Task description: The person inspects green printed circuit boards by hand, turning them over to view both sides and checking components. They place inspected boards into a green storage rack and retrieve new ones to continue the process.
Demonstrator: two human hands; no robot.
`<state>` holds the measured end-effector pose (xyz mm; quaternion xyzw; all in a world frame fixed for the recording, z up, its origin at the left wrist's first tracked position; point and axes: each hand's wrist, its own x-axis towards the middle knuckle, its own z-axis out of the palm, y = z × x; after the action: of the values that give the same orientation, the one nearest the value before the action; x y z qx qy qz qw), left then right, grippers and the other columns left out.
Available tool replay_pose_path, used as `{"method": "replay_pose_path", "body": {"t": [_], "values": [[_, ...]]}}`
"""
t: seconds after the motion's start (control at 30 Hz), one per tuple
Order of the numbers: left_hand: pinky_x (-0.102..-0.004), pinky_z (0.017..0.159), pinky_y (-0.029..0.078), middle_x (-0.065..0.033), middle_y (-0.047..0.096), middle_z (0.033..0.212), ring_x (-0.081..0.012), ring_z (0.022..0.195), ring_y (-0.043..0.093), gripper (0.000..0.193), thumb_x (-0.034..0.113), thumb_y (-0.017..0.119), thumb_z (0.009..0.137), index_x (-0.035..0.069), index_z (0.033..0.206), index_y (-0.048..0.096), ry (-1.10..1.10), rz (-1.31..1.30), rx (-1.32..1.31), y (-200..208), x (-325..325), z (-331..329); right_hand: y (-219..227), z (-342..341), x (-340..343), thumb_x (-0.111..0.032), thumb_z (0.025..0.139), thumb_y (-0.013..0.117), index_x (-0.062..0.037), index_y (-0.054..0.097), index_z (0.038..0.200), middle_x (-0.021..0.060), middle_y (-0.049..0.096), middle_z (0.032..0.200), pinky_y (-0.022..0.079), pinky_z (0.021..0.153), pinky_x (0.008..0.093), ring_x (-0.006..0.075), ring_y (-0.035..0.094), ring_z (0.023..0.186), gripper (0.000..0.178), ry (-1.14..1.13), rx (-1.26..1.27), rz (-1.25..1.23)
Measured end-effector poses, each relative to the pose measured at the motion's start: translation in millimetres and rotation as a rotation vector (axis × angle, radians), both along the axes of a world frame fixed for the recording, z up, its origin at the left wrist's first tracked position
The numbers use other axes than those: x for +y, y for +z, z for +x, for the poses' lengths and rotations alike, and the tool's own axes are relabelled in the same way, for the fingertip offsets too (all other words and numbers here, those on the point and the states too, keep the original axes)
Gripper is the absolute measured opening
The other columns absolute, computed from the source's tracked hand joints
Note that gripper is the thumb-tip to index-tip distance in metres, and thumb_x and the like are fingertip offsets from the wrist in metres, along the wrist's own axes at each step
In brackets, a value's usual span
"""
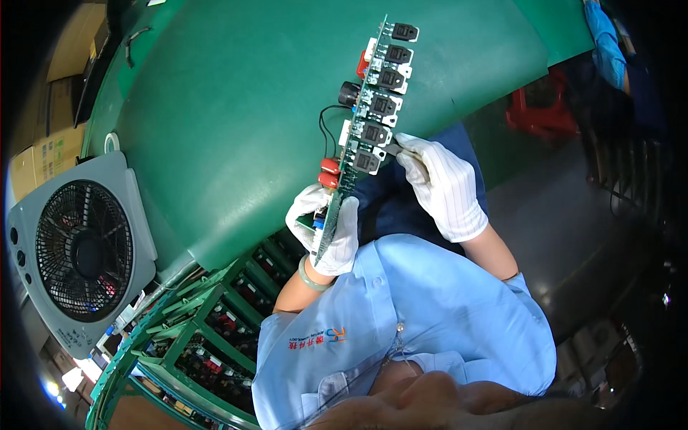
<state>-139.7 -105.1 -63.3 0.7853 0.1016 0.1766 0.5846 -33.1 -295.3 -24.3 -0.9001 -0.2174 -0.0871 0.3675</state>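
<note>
My left hand [326, 233], in a white glove, grips the lower end of a long green circuit board [332, 223]. The board is held up nearly edge-on above the table. Along its right side runs a row of black transistors [375, 134] with metal tabs. Red capacitors [328, 180], a black round component [349, 94] and a looped black wire [322, 127] are on its left side. My right hand [444, 183], also gloved, is closed in a pinch beside the lower transistors. A small dark flat piece [393, 149] sticks out from its fingertips, its kind unclear.
A green mat [229, 107] covers the table. At left stands a grey box fan [89, 251], with cardboard boxes [50, 161] behind it. A green rack [208, 322] of circuit boards is at lower left. A red stool [541, 107] and another person's blue sleeve [608, 50] are at right.
</note>
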Motion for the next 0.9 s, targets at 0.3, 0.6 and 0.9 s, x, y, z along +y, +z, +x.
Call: {"method": "replay_pose_path", "body": {"t": [0.3,0.6,0.9], "values": [[-0.0376,0.091,0.045,-0.0103,0.055,0.103,-0.0238,0.099,0.057,0.050,-0.008,0.076,0.072,0.006,0.108,0.043,0.085,-0.089,-0.098,3.4,-9.9,6.3,-5.8,-7.9,6.0,-0.006,0.078,0.068,-0.0069,0.064,0.101,0.0079,0.063,0.074,0.049,0.053,0.0327,0.0238,0.061,0.060,0.023,0.007,-0.026,0.011],[-0.0388,0.087,0.046,-0.0111,0.057,0.099,-0.0257,0.095,0.059,0.045,-0.006,0.076,0.071,0.004,0.103,0.047,-0.004,-0.003,-0.320,3.6,-4.3,17.7,-4.1,-6.2,7.8,-0.007,0.079,0.068,-0.0072,0.064,0.101,0.0076,0.063,0.075,0.049,0.053,0.0322,0.0238,0.061,0.060,0.023,-0.011,-0.015,-0.031],[-0.0397,0.088,0.046,-0.0105,0.058,0.096,-0.0261,0.093,0.059,0.044,-0.006,0.076,0.070,0.004,0.101,0.048,-0.001,-0.001,-0.140,16.6,-3.6,14.4,-2.3,-3.9,8.2,-0.006,0.079,0.068,-0.0070,0.064,0.102,0.0079,0.065,0.078,0.049,0.054,0.0321,0.0234,0.063,0.062,0.023,0.004,-0.013,-0.047]]}}
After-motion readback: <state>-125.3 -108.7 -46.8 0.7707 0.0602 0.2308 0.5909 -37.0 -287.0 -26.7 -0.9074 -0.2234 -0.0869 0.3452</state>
